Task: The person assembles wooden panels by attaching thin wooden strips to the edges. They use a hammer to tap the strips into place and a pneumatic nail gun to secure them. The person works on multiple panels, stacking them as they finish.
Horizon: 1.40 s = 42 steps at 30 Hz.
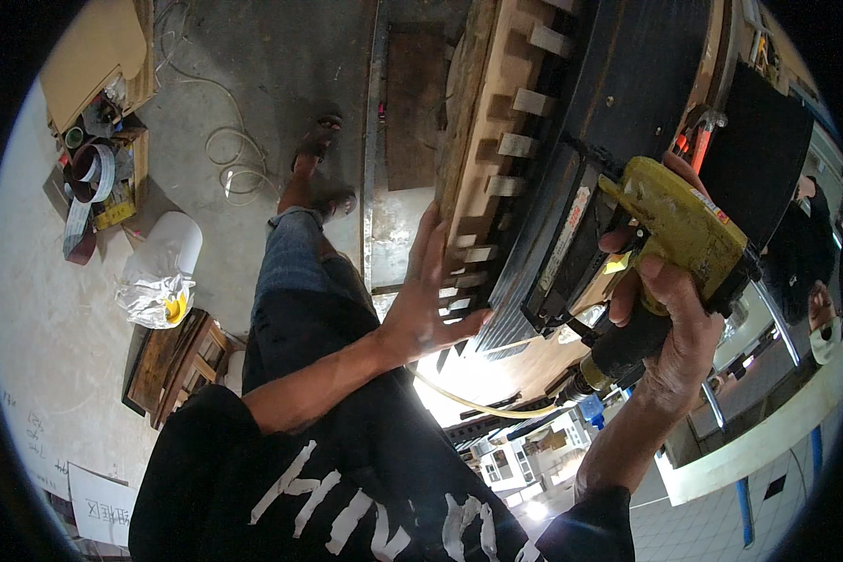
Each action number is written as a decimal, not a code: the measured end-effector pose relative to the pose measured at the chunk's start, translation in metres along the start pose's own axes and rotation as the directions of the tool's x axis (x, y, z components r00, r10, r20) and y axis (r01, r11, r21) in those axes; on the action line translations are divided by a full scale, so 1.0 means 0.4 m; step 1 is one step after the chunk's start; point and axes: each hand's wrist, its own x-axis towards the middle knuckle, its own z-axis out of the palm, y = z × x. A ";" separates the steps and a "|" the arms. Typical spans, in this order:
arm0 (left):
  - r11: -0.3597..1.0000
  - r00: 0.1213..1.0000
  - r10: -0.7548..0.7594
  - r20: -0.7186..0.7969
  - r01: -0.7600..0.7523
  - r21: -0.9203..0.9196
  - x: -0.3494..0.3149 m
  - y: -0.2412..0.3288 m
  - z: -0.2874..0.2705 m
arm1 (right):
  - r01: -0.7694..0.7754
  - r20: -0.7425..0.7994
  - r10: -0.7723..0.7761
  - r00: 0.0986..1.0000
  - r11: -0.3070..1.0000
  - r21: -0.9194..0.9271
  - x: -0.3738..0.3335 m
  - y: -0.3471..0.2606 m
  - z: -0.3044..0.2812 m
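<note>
My right hand [674,323] is wrapped round the grip of a worn yellow pneumatic nail gun [688,225]. The gun has a black handle and a black magazine [571,253], and is held over a dark ribbed panel [618,103]. A pale air hose [482,407] runs from its handle fitting. My left hand [417,314] rests with fingers spread against the near edge of a long wooden board [473,122]. Along that board sits a row of short pale wooden blocks [532,101]. The gun and hand hide part of the dark panel.
Beyond the panel lies a clamp with orange handles [698,136]. At right stands another person [801,229] in dark clothing. To the left are a box of belts and tools [94,178], a bag-covered white bucket [164,262] and wooden frames [178,365]. A thin hose [234,145] coils on the floor.
</note>
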 end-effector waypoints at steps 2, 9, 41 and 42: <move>0.998 1.000 0.003 -0.031 -0.005 -0.064 -0.001 0.000 0.007 | -0.015 0.013 0.015 1.000 1.000 0.019 0.003 -0.008 -0.001; 0.998 0.997 -0.061 0.046 0.062 -0.033 0.001 0.002 -0.003 | -0.125 0.017 0.125 0.992 0.992 0.017 0.003 -0.047 0.005; 0.976 0.975 -0.208 -0.082 0.212 0.049 0.578 0.101 -0.186 | -0.056 0.062 0.051 0.997 0.995 0.079 -0.063 -0.159 -0.196; 0.970 0.968 -0.235 -0.084 0.239 0.043 0.571 0.101 -0.181 | -0.053 0.070 0.042 0.997 0.987 0.151 -0.012 -0.156 -0.160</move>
